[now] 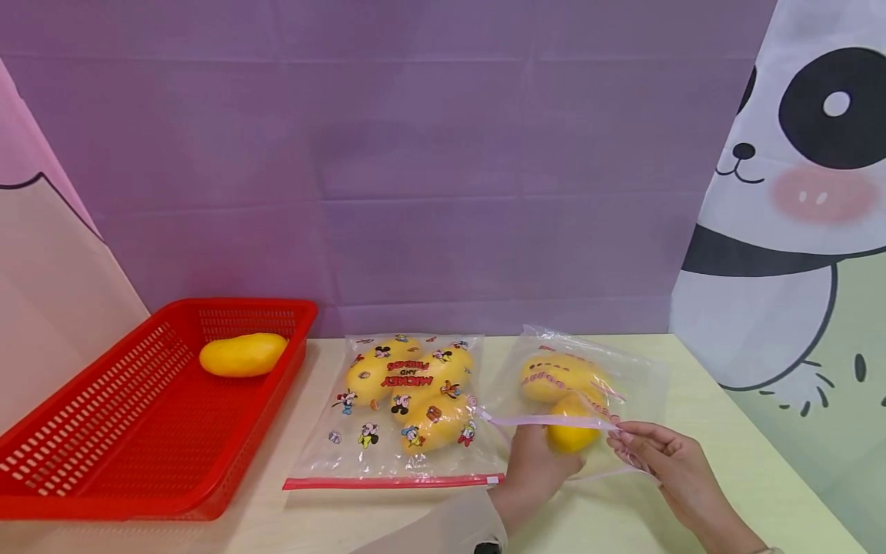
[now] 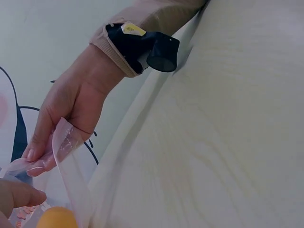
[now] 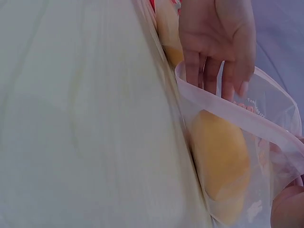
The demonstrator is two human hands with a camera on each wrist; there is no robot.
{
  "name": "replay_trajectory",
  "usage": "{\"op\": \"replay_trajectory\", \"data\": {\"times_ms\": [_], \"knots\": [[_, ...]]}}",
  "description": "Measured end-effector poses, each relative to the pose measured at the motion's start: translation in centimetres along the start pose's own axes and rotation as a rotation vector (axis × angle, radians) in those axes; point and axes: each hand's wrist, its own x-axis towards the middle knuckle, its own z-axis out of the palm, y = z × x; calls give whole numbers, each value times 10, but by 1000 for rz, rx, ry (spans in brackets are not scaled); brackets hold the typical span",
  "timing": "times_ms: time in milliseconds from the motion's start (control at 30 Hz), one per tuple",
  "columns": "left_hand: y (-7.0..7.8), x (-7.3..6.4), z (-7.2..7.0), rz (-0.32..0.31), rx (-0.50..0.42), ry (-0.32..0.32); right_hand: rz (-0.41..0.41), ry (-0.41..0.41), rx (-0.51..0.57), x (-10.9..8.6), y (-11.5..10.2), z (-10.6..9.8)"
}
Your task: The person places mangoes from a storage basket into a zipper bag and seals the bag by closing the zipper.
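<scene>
My right hand pinches the rim of a clear zip bag with a pale pink closure, holding its mouth open. My left hand reaches into that mouth; in the right wrist view the left hand's fingers point straight into the bag, apart from the mango lying inside. Seen from the head, this yellow mango sits just inside the opening, with more mango deeper in the bag. In the left wrist view, the left thumb is extended near the mango.
Left of my hands lies a filled cartoon-print zip bag with several mangoes and a red closure. Farther left, a red plastic basket holds a single mango. A purple cloth backdrop stands behind the table.
</scene>
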Motion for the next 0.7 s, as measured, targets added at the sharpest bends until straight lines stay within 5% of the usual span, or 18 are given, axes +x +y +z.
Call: {"op": "replay_trajectory", "data": {"times_ms": [167,333,700], "knots": [[4,-3,-15,-128,61,-82,4,5,1,0,0,0],[4,-9,-34,-171,66,-186,18,18,-2,0,-1,0],[16,-24,-81,-43,-25,-347,26,24,5,0,-2,0]]}}
